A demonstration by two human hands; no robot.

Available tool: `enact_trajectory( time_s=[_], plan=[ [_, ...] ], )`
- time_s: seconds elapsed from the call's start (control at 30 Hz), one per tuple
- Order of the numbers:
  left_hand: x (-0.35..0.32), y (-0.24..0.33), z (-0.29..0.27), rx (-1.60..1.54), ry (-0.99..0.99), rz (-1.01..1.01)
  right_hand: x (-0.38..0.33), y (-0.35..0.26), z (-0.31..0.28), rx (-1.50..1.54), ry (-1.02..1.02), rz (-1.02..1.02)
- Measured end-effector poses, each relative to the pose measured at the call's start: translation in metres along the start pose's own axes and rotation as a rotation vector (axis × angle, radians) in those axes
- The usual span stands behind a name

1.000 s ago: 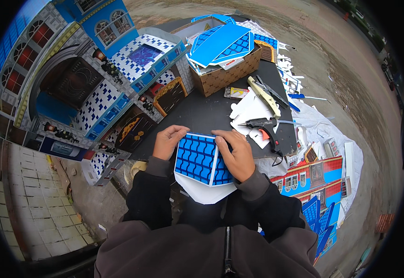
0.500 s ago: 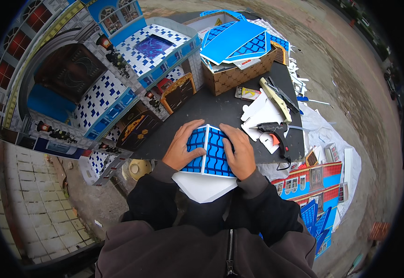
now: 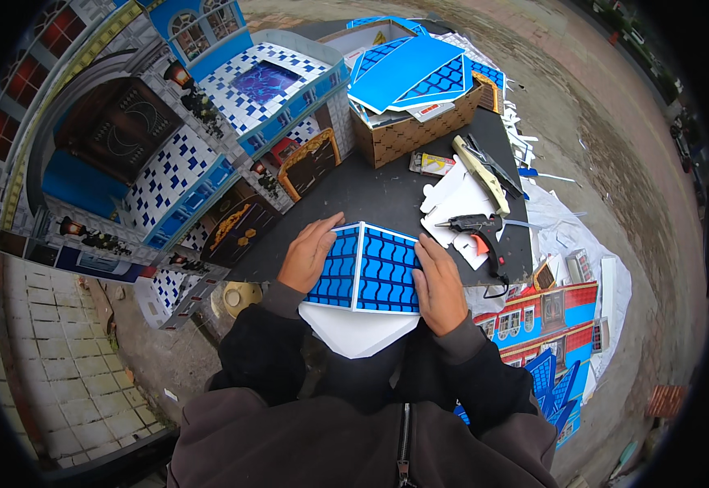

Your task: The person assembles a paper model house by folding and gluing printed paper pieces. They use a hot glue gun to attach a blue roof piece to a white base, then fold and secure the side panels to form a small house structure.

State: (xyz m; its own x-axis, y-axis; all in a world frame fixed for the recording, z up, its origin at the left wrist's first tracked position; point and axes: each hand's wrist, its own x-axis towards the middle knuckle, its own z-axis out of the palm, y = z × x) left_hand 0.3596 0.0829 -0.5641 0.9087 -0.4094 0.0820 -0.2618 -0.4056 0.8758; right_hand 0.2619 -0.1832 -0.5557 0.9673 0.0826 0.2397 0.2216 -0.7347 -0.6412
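Head view: blue tiled roof panel (image 3: 368, 268), folded along a white ridge, near edge of black mat (image 3: 370, 195); left hand (image 3: 309, 254) and right hand (image 3: 440, 285) grasping its sides; glue gun (image 3: 478, 232) right; model building (image 3: 167, 146) far left.

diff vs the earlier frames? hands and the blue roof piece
The blue roof panel went from one flat face to a fold with a white ridge down the middle. The left hand and right hand slid from its top edge to its two sides, pressing the halves. Both hands kept hold throughout. The glue gun, cardboard box and model building stayed put.
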Motion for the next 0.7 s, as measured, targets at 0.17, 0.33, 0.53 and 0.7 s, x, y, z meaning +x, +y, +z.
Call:
enact_trajectory(
  time_s=[0.17,0.33,0.53,0.7],
  plan=[
    [-0.006,0.0,-0.013,-0.056,-0.065,0.011,-0.029,-0.012,-0.023,0.016,-0.111,-0.128],
    [-0.016,0.02,-0.02,0.007,-0.263,-0.034,-0.027,-0.008,-0.02,0.017,-0.1,-0.108],
    [-0.028,0.054,-0.02,0.324,-0.363,0.016,-0.021,-0.001,-0.012,0.099,-0.019,-0.108],
    [-0.025,0.062,-0.015,0.351,-0.293,0.016,-0.036,0.004,-0.028,0.139,0.127,-0.076]
  ],
)
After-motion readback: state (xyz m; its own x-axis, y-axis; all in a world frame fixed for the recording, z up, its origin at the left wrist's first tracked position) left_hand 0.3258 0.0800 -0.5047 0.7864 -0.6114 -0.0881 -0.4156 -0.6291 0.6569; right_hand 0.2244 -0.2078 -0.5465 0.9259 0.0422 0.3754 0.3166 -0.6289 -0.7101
